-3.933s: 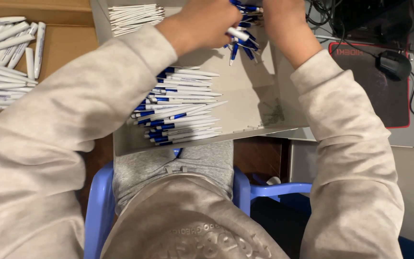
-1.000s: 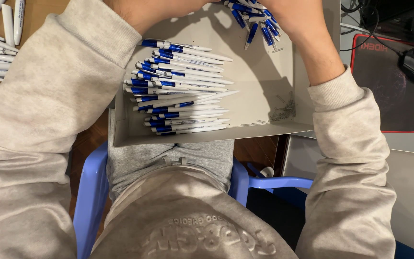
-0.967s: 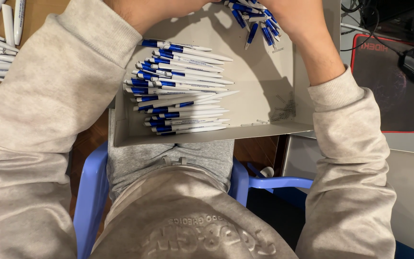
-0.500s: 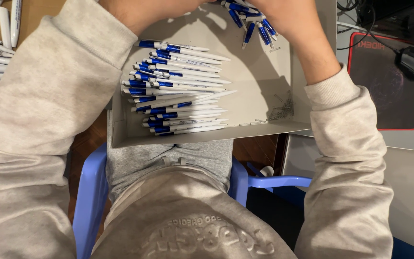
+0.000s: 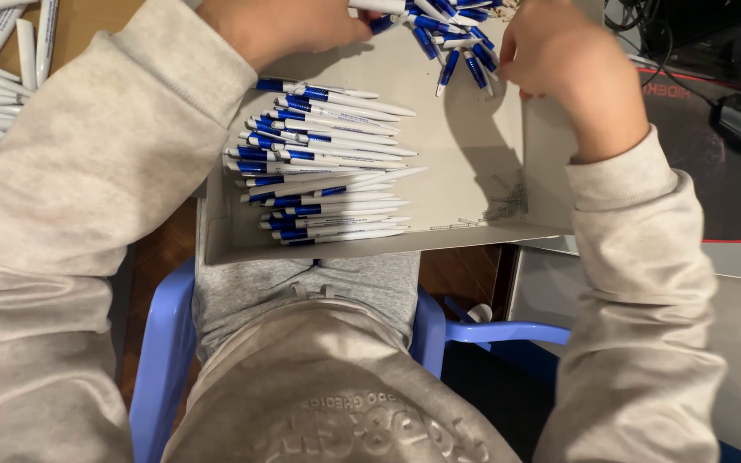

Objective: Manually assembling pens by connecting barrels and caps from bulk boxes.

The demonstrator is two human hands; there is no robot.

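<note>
Wooden surface (image 5: 165, 249) holds a flat grey cardboard tray (image 5: 465, 163) with a stack of smooth white and blue plastic pens (image 5: 323, 163), too many to count, lying sideways with tips pointing right. Left hand (image 5: 280, 26) grips one pen; right hand (image 5: 559, 60) curls over loose pens (image 5: 452, 39), grip unclear.

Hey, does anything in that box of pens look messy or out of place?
Mostly tidy. The stack of pens lies in neat rows in the tray, but a loose bunch of blue-tipped pens is fanned out crookedly at the top, between the left hand and right hand. Small springs lie scattered nearby.
</note>
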